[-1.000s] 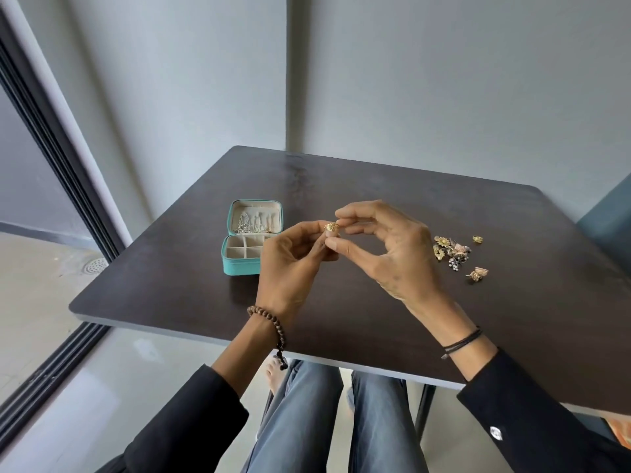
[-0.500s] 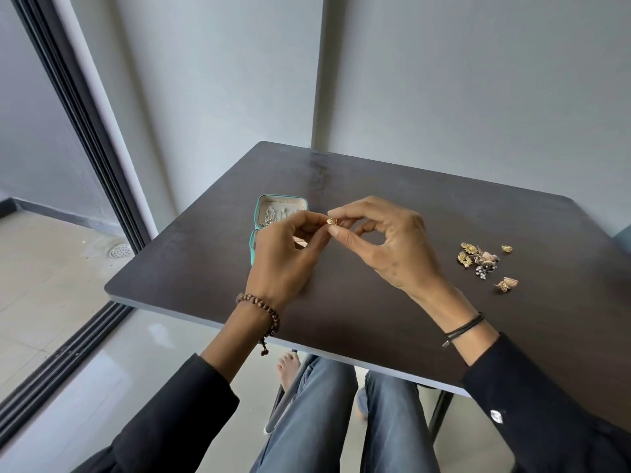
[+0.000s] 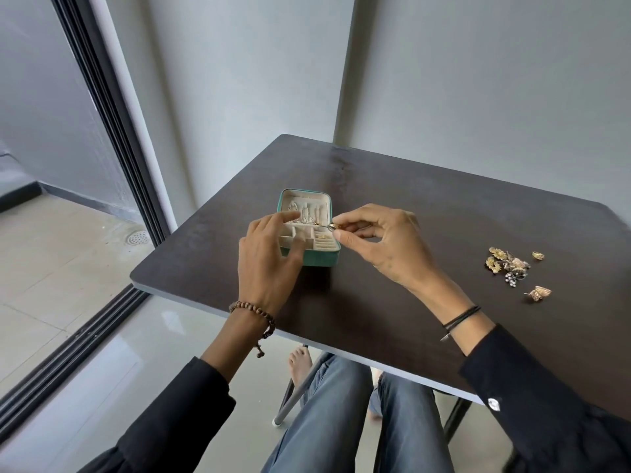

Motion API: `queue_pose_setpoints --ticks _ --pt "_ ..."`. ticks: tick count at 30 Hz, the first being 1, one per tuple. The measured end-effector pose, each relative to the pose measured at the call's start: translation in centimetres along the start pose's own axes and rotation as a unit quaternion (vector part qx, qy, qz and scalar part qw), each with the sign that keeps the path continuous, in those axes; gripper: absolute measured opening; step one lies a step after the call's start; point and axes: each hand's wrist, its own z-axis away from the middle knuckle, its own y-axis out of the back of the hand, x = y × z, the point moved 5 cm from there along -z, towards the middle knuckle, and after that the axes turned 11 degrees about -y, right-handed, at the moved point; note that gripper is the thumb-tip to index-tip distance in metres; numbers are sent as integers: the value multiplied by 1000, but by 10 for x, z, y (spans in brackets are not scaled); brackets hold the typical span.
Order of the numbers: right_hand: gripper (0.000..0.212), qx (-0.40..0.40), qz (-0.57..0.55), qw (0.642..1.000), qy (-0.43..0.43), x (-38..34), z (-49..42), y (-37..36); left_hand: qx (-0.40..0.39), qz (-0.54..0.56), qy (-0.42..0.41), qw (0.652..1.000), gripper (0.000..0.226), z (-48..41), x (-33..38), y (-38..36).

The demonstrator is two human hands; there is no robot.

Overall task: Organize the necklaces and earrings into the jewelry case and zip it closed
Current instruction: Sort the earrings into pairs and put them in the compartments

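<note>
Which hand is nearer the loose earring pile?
Right. The right hand, pinching an earring, is between case and pile; the left hand is farther, over the case.

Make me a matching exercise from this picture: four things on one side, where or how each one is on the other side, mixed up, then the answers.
Things
1. jewelry case
2. gold earring
3. loose earrings
4. bead bracelet

Places or states
A. lying in a small heap on the table, to the right of both hands
B. open, partly behind the left hand
C. worn at the left hand's wrist
D. pinched in the fingertips of the right hand

Pairs: 1-B, 2-D, 3-A, 4-C
</note>
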Motion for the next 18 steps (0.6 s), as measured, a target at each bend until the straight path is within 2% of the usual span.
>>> queue_pose_setpoints --ticks 8,18 --pt "16 -34 26 998 -42 18 -5 -18 -3 52 42 998 52 18 -18 -8" --pt "15 -49 100 993 -27 17 -5 -31 -5 36 48 998 53 25 -25 -15"
